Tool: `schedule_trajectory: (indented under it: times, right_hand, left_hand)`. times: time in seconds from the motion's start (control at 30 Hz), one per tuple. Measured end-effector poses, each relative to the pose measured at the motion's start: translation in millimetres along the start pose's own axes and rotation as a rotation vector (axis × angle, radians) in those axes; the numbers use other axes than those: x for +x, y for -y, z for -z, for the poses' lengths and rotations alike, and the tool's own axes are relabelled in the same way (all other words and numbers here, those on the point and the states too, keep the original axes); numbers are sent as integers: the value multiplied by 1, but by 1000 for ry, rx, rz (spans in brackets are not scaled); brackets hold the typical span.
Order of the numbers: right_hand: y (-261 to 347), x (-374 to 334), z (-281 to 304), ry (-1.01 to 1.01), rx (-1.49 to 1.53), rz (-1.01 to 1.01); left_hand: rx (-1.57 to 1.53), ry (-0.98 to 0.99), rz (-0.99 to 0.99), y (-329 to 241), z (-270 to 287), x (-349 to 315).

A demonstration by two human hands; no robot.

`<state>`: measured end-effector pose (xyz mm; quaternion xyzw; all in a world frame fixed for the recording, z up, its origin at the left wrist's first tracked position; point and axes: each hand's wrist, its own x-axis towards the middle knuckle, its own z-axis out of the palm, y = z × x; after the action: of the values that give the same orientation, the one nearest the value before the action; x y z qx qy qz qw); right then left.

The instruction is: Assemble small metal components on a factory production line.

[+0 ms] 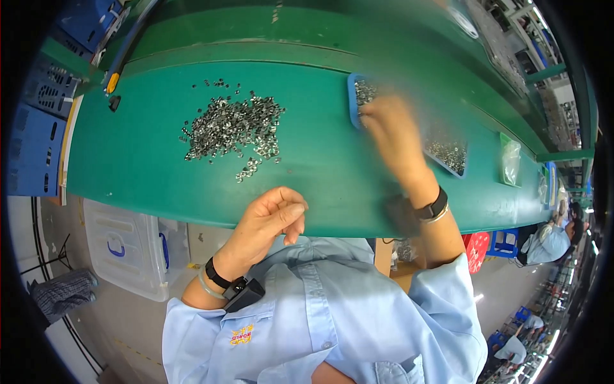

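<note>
Well, the small parts (366, 89) by the right hand (393, 131) are my first worry: they lie loose in a blue tray (353, 102), and a careless drag of the knuckles could flick some over the rim onto the green table (326, 160). A hasty pinch might lift two at once, tiny as they are. Looks-wise, they're a silvery, speckled mass, too fine on my feed to make out single shapes. The right fingertips are bunched over them, blurred; I can't tell whether they grasp anything, or even touch. Past that wrist, more parts glint inside a blue rim (464, 174); same tray or another, I can't say. Out left, here's the heap (233, 125), darker, flecked with bright glints, strays scattered round it; a brushing forearm could spread it further. Nearer me, the left hand (275, 214) hangs by the table's near edge, fingers curled loosely, thumb close against them; whether something's tucked inside, I can't tell. Anything slipping from there could miss the table and drop toward the lap.
</note>
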<state>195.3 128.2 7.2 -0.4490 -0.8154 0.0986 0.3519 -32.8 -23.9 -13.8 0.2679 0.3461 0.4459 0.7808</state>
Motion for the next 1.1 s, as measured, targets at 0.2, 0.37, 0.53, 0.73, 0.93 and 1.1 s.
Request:
schedule_trajectory:
  times: [0.2, 0.37, 0.53, 0.73, 0.93, 1.1]
  right_hand:
    - [67, -17, -49, 431, 95, 199]
    - [74, -25, -53, 443, 101, 187]
    - [81, -31, -30, 275, 299, 140]
    - [84, -42, -18, 186, 359, 102]
    - [68, -55, -11, 169, 247, 165]
    - [69, -59, -4, 171, 239, 150]
  left_hand:
    - [-12, 6, 14, -1, 10, -7]
    - [-97, -50, -11, -4, 17, -9]
    - [-86, -127, -39, -10, 6, 0]
    - [-78, -96, -51, -7, -13, 13]
    - [-140, -10, -11, 0, -18, 22]
    - [-135, 11, 14, -5, -24, 27]
